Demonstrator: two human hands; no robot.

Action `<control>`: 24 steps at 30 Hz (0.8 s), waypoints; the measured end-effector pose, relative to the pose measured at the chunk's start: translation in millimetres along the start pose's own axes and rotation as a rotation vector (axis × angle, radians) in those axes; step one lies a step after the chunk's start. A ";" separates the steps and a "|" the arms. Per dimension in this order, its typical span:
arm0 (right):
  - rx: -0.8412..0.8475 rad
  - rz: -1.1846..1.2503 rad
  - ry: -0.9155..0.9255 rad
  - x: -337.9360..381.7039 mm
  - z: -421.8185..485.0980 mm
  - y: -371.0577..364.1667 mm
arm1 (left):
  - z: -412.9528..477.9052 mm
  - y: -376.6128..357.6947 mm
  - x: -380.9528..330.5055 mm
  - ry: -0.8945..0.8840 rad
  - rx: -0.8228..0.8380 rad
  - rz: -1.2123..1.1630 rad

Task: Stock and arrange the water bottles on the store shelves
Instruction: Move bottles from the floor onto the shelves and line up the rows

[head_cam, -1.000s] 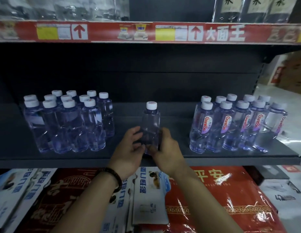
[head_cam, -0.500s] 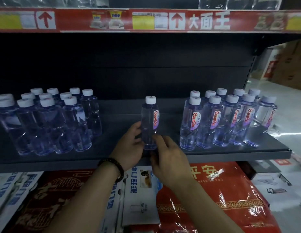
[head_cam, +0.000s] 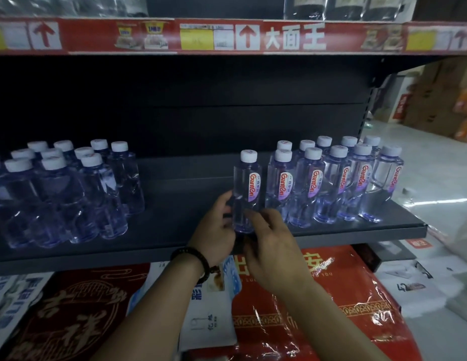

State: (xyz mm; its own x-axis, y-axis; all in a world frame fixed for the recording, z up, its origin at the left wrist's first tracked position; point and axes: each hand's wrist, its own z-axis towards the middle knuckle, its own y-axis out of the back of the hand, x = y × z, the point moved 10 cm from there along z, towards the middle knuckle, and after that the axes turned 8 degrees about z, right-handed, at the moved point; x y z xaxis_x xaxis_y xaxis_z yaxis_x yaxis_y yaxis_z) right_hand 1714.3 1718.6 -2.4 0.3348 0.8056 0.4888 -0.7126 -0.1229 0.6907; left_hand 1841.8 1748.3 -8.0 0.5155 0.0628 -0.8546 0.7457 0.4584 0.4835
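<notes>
So there's a single Ganten water bottle [head_cam: 246, 191] standing upright on the dark grey shelf [head_cam: 175, 230], close to the front edge, and both hands are on its lower half. The left hand [head_cam: 215, 231] is curled around the left side of the bottle with the thumb up against it, and the right hand [head_cam: 272, 243] comes in from the front right with its fingertips [head_cam: 253, 213] pressed to the base area, so it's gripped between the two. A dark beaded bracelet [head_cam: 193, 259] sits on the left wrist. The bottle's red and white label faces forward and to the right, white cap on top. Just beside it on the right is a group of matching bottles [head_cam: 334, 183] in two rows, labels all turned the same way; the held bottle is very near the closest one, but I can't tell if they actually touch. Well apart on the left side of the shelf there's another cluster of bottles [head_cam: 68, 194] with their labels not facing out, and bare shelf lies between that cluster and the held one. Above runs a red price strip [head_cam: 227, 36] with arrows and yellow tags. Below the shelf edge are red plastic-wrapped packages [head_cam: 305, 316] and some white and blue ones [head_cam: 208, 321].
</notes>
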 end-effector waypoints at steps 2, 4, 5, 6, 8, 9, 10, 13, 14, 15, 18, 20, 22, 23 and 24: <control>0.012 0.010 -0.009 0.0 -1.8 -1.5 | 1.0 -5.0 0.1 -0.003 -0.001 -0.011; 0.024 -0.002 -0.013 -0.7 -2.2 -4.5 | 4.8 -10.1 -1.0 -0.010 -0.006 -0.022; 0.038 0.010 -0.022 -1.0 -1.8 -6.8 | 7.3 -10.5 -0.8 -0.007 -0.015 -0.017; 0.055 0.028 -0.037 -2.2 -0.6 -9.3 | 10.4 -9.6 -1.0 -0.001 -0.028 -0.009; 0.082 0.068 -0.076 -3.6 3.6 -10.5 | 19.8 -7.2 0.7 0.012 -0.047 0.025; 0.081 0.088 -0.096 -3.7 5.9 -9.7 | 24.8 -7.1 2.0 0.022 -0.045 0.036; 0.068 0.104 -0.110 -3.3 8.3 -8.1 | 28.9 -7.5 2.7 0.026 -0.038 0.034; 0.022 0.137 -0.138 -0.6 12.9 -3.1 | 39.1 -10.2 5.8 0.021 -0.028 0.015; 0.025 0.140 -0.144 -0.3 13.0 -3.5 | 41.5 -9.9 7.1 0.023 -0.033 0.017; 0.031 0.136 -0.150 -1.1 12.4 -4.4 | 44.1 -9.1 8.5 0.025 -0.044 0.021; 0.044 0.138 -0.178 -6.3 9.1 -4.2 | 49.4 -10.0 9.9 0.016 -0.043 0.046; 0.057 0.139 -0.181 -8.0 7.8 -4.1 | 52.9 -12.6 10.6 0.007 -0.040 0.070; 0.082 0.144 -0.191 -9.5 6.9 -5.0 | 57.4 -15.0 11.8 0.002 -0.046 0.091; 0.090 0.148 -0.196 -9.8 7.1 -5.6 | 60.2 -15.9 12.2 0.002 -0.050 0.099; 0.091 0.151 -0.197 -9.7 7.7 -5.9 | 62.7 -17.0 12.3 0.006 -0.047 0.103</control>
State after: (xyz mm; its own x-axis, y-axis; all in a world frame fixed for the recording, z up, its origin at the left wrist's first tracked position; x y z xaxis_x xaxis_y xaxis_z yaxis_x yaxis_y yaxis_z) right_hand 1720.0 1707.1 -7.1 0.3488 0.6470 0.6781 -0.7084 -0.2917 0.6427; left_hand 1862.0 1685.7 -14.8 0.5858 0.1167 -0.8020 0.6684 0.4901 0.5595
